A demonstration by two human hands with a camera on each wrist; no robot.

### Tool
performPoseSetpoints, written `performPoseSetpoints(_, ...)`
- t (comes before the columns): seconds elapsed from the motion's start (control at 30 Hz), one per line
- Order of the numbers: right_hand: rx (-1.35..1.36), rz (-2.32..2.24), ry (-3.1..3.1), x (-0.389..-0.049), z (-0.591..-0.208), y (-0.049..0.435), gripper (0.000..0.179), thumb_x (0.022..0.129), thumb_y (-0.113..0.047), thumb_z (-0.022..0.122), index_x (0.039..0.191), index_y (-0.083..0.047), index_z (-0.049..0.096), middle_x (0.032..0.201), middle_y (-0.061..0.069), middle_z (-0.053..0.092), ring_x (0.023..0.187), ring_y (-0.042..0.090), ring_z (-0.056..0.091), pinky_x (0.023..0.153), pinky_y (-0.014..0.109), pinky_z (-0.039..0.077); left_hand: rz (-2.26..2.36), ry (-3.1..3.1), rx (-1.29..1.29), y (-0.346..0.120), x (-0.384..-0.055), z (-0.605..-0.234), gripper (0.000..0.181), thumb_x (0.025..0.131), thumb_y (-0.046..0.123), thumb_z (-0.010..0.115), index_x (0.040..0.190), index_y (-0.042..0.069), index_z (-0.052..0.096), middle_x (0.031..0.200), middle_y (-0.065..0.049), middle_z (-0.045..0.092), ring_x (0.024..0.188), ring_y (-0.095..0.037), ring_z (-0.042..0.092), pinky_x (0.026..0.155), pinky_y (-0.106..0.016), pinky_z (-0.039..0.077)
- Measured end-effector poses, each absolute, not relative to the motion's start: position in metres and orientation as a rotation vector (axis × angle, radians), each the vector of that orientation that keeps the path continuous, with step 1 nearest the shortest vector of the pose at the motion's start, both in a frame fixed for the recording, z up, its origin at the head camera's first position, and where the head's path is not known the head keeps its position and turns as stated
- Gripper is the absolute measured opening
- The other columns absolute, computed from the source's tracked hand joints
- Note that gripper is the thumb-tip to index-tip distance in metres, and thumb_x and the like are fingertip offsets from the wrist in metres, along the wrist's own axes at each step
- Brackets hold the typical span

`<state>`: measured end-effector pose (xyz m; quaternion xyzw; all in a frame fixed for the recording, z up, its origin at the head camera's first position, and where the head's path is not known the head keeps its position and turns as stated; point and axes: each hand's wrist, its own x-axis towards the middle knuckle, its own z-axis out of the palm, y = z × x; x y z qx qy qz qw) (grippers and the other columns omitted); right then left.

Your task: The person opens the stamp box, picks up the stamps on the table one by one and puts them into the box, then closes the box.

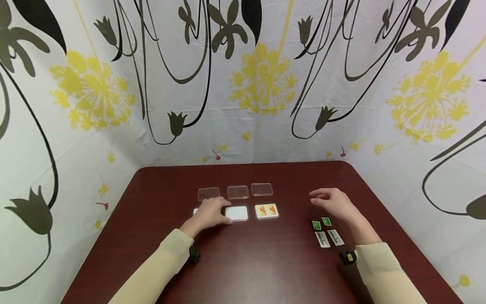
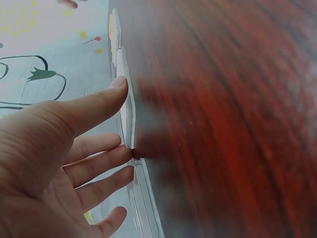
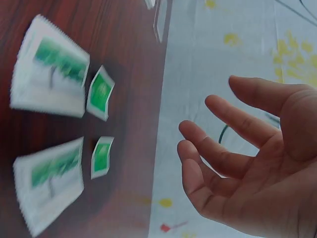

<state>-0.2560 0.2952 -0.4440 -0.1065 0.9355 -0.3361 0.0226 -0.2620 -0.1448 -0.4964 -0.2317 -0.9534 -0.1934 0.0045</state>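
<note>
My left hand is at the left end of a flat white plastic case, thumb by its near edge and index finger by its far edge. In the left wrist view the fingers are spread and lightly bent; firm contact cannot be told. Another white case lies mostly hidden by this hand in the head view. To the right, a case holds two orange-red pictured pieces. My right hand hovers with loosely bent fingers, holding nothing, beyond two small green stamps and two larger green-and-white stamps.
Three clear plastic lids lie in a row behind the cases. The dark red wooden table has rounded far corners. A patterned cloth hangs close around its back and sides.
</note>
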Motion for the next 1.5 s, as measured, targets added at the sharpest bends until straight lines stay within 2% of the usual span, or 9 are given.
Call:
performPoseSetpoints(0.23, -0.239, -0.961, 2.885, -0.247, -0.462, 0.315, 0.035, 0.094, -0.026, 0.072, 0.124, -0.007, 0.07, 0.108, 0.013, 0.072, 0.1, 0.032, 0.067, 0.077, 0.048, 0.054, -0.564, -2.989, -0.713, -0.149, -0.261, -0.499, 0.065, 0.079, 0.043, 0.086, 0.132, 0.01, 0.067, 0.125, -0.006, 0.067, 0.113, -0.026, 0.064, 0.097, -0.051, 0.047)
performPoseSetpoints(0.43, -0.186, -0.878, 2.897, -0.243, -0.476, 0.324, 0.032, 0.09, -0.022, 0.076, 0.117, -0.006, 0.073, 0.105, 0.012, 0.073, 0.093, 0.029, 0.068, 0.073, 0.047, 0.053, -0.547, -3.004, -0.728, -0.151, -0.261, -0.5, 0.066, 0.079, 0.043, 0.086, 0.133, 0.009, 0.067, 0.129, -0.007, 0.065, 0.116, -0.027, 0.062, 0.098, -0.053, 0.046)
performPoseSetpoints(0.7, -0.156, -0.76, 3.026, -0.242, -0.482, 0.322, 0.024, 0.08, -0.022, 0.083, 0.092, -0.006, 0.07, 0.084, 0.005, 0.068, 0.074, 0.023, 0.06, 0.065, 0.044, 0.047, -0.556, -3.02, -0.72, -0.151, -0.261, -0.498, 0.066, 0.08, 0.041, 0.086, 0.135, 0.011, 0.066, 0.133, -0.006, 0.063, 0.12, -0.027, 0.06, 0.102, -0.055, 0.042)
performPoseSetpoints(1.07, -0.195, -0.724, 3.06, -0.237, -0.483, 0.309, 0.02, 0.079, -0.013, 0.082, 0.077, -0.01, 0.063, 0.071, 0.001, 0.059, 0.062, 0.02, 0.052, 0.056, 0.037, 0.04, -0.522, -3.019, -0.713, -0.148, -0.261, -0.498, 0.065, 0.08, 0.042, 0.085, 0.134, 0.011, 0.066, 0.133, -0.006, 0.063, 0.119, -0.028, 0.06, 0.101, -0.056, 0.042)
performPoseSetpoints(1.27, -0.22, -0.753, 3.056, -0.235, -0.482, 0.308, 0.018, 0.08, -0.009, 0.081, 0.07, -0.011, 0.066, 0.066, -0.002, 0.059, 0.058, 0.017, 0.052, 0.054, 0.035, 0.042, -0.53, -3.022, -0.712, -0.147, -0.261, -0.498, 0.066, 0.08, 0.042, 0.085, 0.134, 0.011, 0.066, 0.132, -0.006, 0.063, 0.118, -0.028, 0.061, 0.1, -0.054, 0.043)
performPoseSetpoints(1.5, -0.2, -0.85, 3.017, -0.237, -0.484, 0.312, 0.009, 0.08, -0.006, 0.08, 0.073, -0.008, 0.074, 0.069, -0.001, 0.067, 0.059, 0.014, 0.063, 0.056, 0.035, 0.05, -0.526, -3.015, -0.71, -0.147, -0.262, -0.498, 0.065, 0.08, 0.042, 0.086, 0.134, 0.011, 0.067, 0.13, -0.006, 0.064, 0.117, -0.027, 0.061, 0.1, -0.054, 0.044)
